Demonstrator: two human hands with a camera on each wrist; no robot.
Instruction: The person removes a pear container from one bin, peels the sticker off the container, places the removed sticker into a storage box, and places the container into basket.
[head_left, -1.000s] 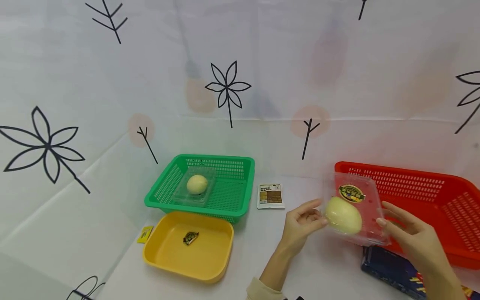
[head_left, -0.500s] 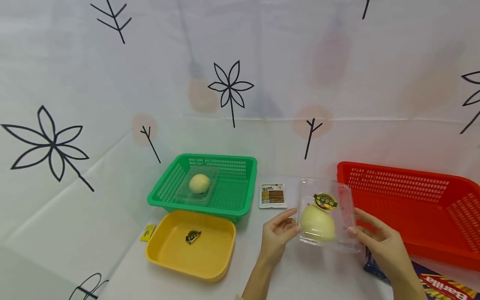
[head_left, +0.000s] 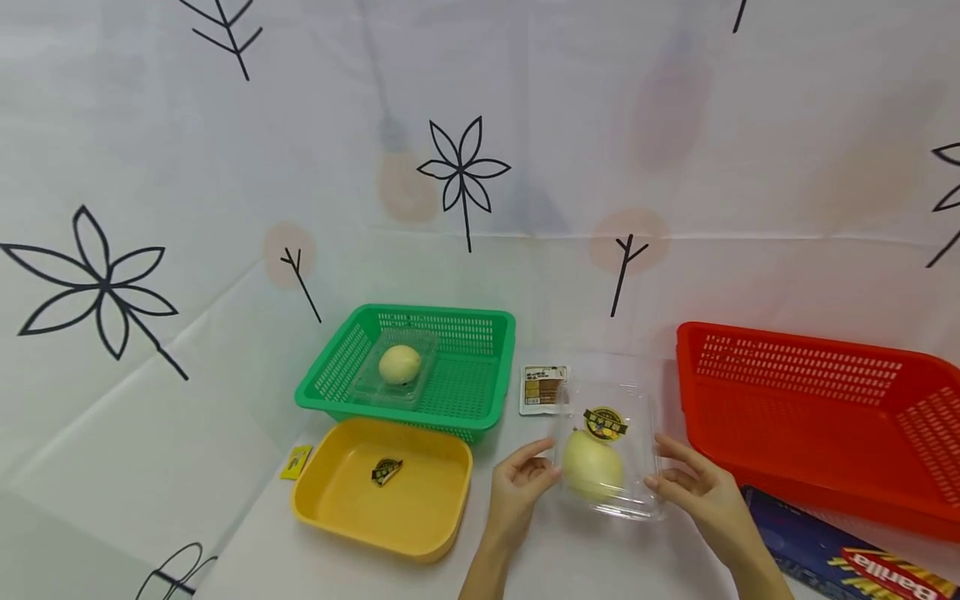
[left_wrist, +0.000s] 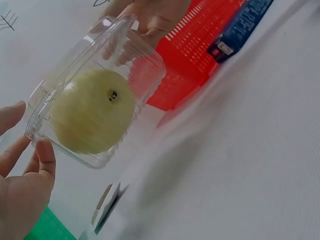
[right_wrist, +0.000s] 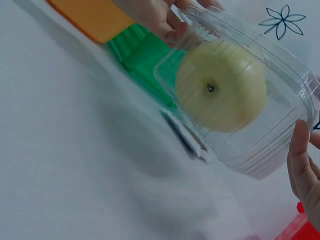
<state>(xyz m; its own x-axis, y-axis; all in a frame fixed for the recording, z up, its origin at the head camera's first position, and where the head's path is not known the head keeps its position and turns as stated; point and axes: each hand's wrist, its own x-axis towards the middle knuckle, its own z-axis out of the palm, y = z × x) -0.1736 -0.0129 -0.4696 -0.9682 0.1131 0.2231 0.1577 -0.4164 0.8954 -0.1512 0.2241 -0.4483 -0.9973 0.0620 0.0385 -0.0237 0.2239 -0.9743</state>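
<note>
A clear plastic clamshell box (head_left: 633, 417) with a pale yellow-green pear (head_left: 592, 465) inside is held above the white table between both hands. A dark round label sticker (head_left: 604, 423) is on its lid. The left hand (head_left: 517, 492) pinches the box's left edge; in the left wrist view, thumb and fingers grip its rim (left_wrist: 31, 122). At the opposite edge the right hand (head_left: 697, 496) pinches the rim, as the right wrist view also shows for that hand (right_wrist: 305, 165). The pear's dark blossom end (right_wrist: 211, 88) faces down through the ribbed base.
A green basket (head_left: 468, 392) at back left holds a similar boxed fruit (head_left: 399, 365). Before it stands a yellow tub (head_left: 360, 517) with a torn label (head_left: 386, 472). A small pouch (head_left: 542, 390) lies behind the held box. At right are a red basket (head_left: 787, 425) and a blue Barilla box (head_left: 817, 542).
Both hands have carried the boxed pear leftward and a little toward the person, away from the front of the red basket. The blue Barilla box shows more fully now.
</note>
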